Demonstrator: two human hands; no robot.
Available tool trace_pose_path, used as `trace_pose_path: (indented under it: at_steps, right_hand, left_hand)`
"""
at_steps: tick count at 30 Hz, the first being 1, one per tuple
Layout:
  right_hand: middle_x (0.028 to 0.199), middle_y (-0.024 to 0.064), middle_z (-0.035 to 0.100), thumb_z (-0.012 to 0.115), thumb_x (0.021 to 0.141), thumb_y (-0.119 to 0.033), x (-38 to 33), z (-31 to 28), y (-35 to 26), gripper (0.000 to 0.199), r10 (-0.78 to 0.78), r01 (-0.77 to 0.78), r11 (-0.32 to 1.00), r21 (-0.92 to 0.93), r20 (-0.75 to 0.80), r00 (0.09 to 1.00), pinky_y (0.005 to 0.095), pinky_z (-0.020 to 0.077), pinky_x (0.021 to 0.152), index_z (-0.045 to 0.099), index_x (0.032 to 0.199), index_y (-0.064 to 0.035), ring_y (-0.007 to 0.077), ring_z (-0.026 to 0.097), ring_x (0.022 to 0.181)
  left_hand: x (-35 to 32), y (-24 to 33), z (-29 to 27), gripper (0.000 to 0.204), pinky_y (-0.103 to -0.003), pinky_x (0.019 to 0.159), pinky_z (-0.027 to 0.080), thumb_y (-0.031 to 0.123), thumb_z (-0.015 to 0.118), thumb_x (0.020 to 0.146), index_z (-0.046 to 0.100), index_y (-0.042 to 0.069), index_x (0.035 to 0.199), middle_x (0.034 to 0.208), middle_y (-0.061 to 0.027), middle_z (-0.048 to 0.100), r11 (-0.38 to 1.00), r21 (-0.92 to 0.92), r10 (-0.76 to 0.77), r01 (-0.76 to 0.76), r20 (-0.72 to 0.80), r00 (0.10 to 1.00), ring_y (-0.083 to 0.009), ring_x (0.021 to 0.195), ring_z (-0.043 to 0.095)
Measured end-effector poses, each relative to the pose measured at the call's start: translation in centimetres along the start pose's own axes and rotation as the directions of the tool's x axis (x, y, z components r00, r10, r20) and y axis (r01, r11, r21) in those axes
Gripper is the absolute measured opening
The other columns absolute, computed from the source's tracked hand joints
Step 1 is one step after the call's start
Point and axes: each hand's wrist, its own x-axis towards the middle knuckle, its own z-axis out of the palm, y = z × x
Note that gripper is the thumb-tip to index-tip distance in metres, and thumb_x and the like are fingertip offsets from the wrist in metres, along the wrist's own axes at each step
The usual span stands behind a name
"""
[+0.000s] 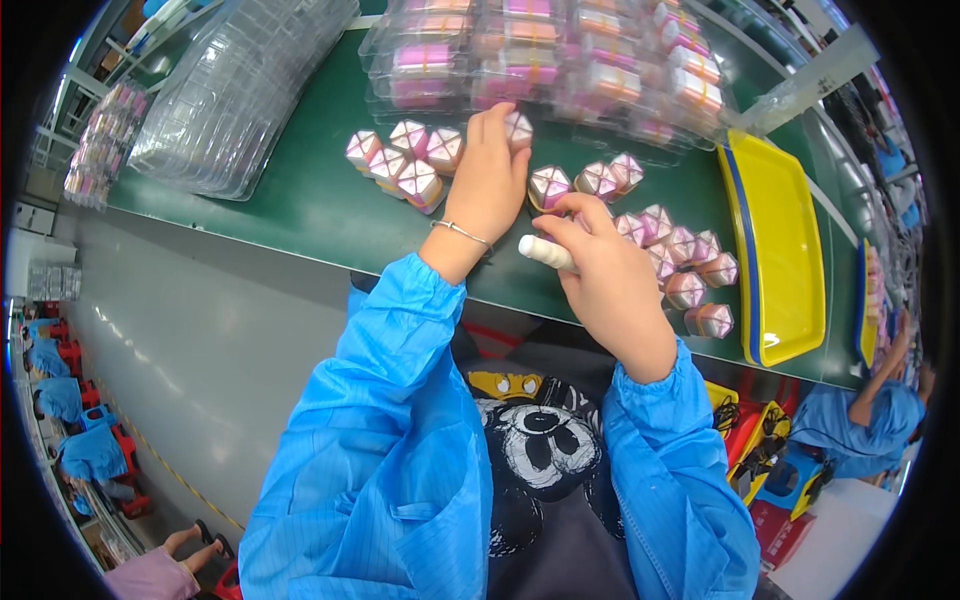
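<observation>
Writing first: pale hanging strip [815,80] upper right carries small faint marks, unreadable; red box [782,535] lower right has light lettering, too small to make out; dark top [548,510] has a black-and-white cartoon print [545,450]. Bundles have pink-and-white patterned ends, no wording that I can make out. Left hand [488,185], bracelet [460,233] at wrist, reaches away over the green table [300,215], fingers close together, beside one bundle [518,130] just right of its fingertips; can't tell if it's gripped. Right hand [620,285] is curled narrow around a cream ribbed cylinder [548,253], index finger at another bundle [549,187]. Bundle cluster [408,165] sits left of the left hand, looser group [685,255] right of the right hand, all on the table. Behind: clear trays of pink, orange and white blocks [525,65]. Far left: stacked clear plastic trays [235,100]. Right: yellow trays [785,255], one on another. Blue sleeves [375,410] on both arms.
</observation>
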Motion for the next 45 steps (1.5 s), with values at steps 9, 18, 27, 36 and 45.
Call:
trace_pose_path:
  at_steps: [9,18,27,36,45]
  right_hand:
    - [0.104,0.0071,0.061,0.064,0.092,-0.008,-0.5,-3.8,-0.2,0.021,0.157,0.122,0.713,0.69,-0.327,0.932,0.0255,0.0458,0.072,0.065,0.111,-0.0021,0.0128,0.058,0.083]
    - [0.084,0.0088,0.061,0.051,0.102,-0.021,3.8,-1.0,-1.6,0.026,-0.039,0.427,-0.039,0.904,-0.428,0.903,0.0175,0.0314,0.045,0.058,0.114,0.0022,0.0021,0.042,0.049]
    - [0.087,0.0021,0.062,0.06,0.098,-0.021,5.5,1.5,-2.5,0.023,-0.245,0.167,0.129,0.977,-0.132,0.96,0.0209,0.0425,0.061,0.064,0.11,-0.0011,0.0046,0.053,0.07]
    - [0.075,0.002,0.057,0.058,0.098,-0.023,5.6,2.4,-2.5,0.022,-0.307,0.184,0.232,0.955,-0.107,0.946,0.0203,0.0343,0.051,0.061,0.101,-0.0006,0.0034,0.044,0.058]
    - [0.077,0.0,0.059,0.063,0.095,-0.015,5.3,2.8,-2.1,0.015,-0.233,0.082,0.196,0.977,-0.035,0.972,0.0255,0.0421,0.062,0.062,0.089,-0.0004,0.007,0.052,0.072]
  left_hand:
    - [-5.6,4.2,-5.3,0.044,-0.034,0.087,0.05,0.004,0.074,0.08,0.056,-0.001,0.12,0.113,-0.0149,0.057,1.0,0.013,0.003,-0.003,-0.007,1.0,-0.0274,0.101,0.062]
    - [-8.1,3.3,-6.3,0.047,-0.035,0.085,0.05,0.013,0.077,0.081,0.06,0.002,0.123,0.109,-0.0165,0.066,0.982,-0.157,-0.058,0.107,0.29,0.955,-0.0297,0.098,0.065]
    - [-8.7,2.2,-6.3,0.04,-0.042,0.082,0.052,0.017,0.076,0.082,0.058,0.004,0.116,0.11,-0.0168,0.064,0.983,-0.182,0.024,0.035,0.313,0.95,-0.0386,0.1,0.063]
    - [-8.7,2.3,-6.1,0.037,-0.041,0.082,0.051,0.017,0.077,0.081,0.06,0.004,0.111,0.106,-0.0164,0.065,0.946,-0.315,0.014,0.081,0.289,0.957,-0.0365,0.098,0.064]
    - [-8.9,2.8,-5.4,0.024,-0.036,0.077,0.051,0.015,0.075,0.082,0.067,0.003,0.101,0.097,-0.0126,0.068,0.927,-0.37,-0.008,0.064,0.149,0.989,-0.0306,0.09,0.066]
